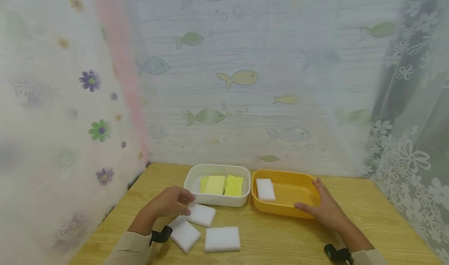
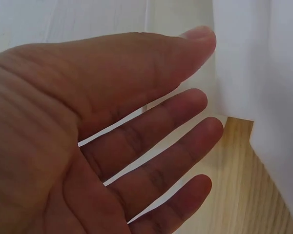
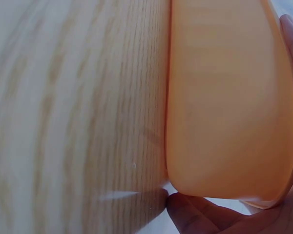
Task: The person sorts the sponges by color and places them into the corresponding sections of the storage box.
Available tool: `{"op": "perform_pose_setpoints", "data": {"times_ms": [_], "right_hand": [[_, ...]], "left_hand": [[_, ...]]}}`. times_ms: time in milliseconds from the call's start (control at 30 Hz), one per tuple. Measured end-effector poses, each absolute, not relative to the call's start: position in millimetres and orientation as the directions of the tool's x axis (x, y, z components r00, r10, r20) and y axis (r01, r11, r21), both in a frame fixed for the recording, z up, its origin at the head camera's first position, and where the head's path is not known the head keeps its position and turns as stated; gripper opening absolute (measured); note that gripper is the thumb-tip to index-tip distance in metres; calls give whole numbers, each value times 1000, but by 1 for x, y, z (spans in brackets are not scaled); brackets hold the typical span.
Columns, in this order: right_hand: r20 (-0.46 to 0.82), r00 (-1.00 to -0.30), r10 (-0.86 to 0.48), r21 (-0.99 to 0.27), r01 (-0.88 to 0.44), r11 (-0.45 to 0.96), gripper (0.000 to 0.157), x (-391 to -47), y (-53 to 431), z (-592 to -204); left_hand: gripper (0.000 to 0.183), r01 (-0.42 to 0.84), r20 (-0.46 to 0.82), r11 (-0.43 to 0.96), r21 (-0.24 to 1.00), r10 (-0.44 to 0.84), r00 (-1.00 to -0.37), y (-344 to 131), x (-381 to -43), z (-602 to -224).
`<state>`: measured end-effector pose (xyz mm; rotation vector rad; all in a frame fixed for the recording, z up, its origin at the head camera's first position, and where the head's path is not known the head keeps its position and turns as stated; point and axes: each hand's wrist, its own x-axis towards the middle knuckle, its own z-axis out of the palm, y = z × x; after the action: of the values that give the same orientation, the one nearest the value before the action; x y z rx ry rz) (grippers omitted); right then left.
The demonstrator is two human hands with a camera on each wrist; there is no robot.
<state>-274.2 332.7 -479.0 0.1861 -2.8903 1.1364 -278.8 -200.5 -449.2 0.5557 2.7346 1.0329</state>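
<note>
My left hand [image 1: 171, 202] hovers over the left side of the table, fingers loosely bent and nothing between them; the left wrist view shows its thumb and fingers [image 2: 158, 170] apart. Right by its fingertips lies a white sponge block [image 1: 202, 215], partly overlapped by the hand. Two more white blocks are nearby, one tilted [image 1: 186, 235] and one squarer [image 1: 223, 239]. My right hand [image 1: 329, 210] grips the right end of a yellow-orange tub [image 1: 280, 209], thumb at the front rim and fingers round the end. Inside that tub, at its left, is one white block [image 1: 265, 189].
A white tub [image 1: 217, 200] stands left of the orange one, their sides nearly touching, with several yellow sponges [image 1: 214, 185] in it. Behind both hangs a curtain with fish [image 1: 238, 78]. The wooden table [image 1: 270, 241] extends in front.
</note>
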Motion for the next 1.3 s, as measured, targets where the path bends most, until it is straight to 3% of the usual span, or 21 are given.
{"op": "perform_pose_setpoints", "data": {"times_ms": [867,1300], "right_hand": [[71,-991,-115,-678,-132,723,119,-273,333,-477],[76,-990,-120,-685,-139,715,118,-272,333,-477]], "left_hand": [[47,258,-59,697,670,395,-917,-189,-276,-454],[39,319,-11,726,609,409,-912,-185,-275,-454]]}}
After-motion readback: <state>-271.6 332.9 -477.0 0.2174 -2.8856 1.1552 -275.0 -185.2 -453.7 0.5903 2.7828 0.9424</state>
